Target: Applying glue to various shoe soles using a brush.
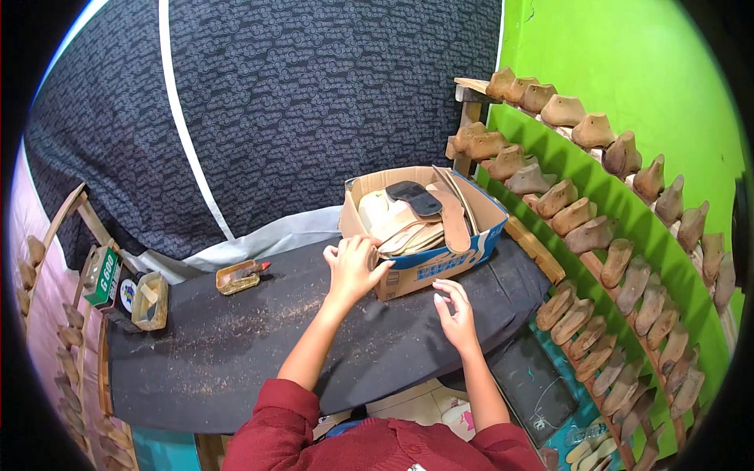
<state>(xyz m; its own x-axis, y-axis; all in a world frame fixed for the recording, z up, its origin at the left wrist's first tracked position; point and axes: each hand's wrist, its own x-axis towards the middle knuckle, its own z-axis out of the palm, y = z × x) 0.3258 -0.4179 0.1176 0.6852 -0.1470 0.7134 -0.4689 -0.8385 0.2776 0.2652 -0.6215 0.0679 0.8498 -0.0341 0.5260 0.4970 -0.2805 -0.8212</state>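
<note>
A cardboard box [408, 286] with blue printing stands open at the back right of the table. Tan insole-shaped pieces [404, 235] and flat sheets fill it. On top lie a black sole-shaped piece [416, 197] and a brown insole [454, 224], whose end hangs over the front edge. My left hand [351, 269] is at the box's front left corner, fingers apart; whether it touches the cardboard I cannot tell. Just in front of the box's right part is my right hand [457, 314], its fingers spread and nothing in them.
Brown crumbs lie scattered over the black table cover [259, 353]. A small tray [236, 278] with a red-tipped object sits at the back, and another container [150, 301] stands beside a green-and-black box [106, 279] at left. Racks of wooden shoe lasts [591, 234] line the right wall.
</note>
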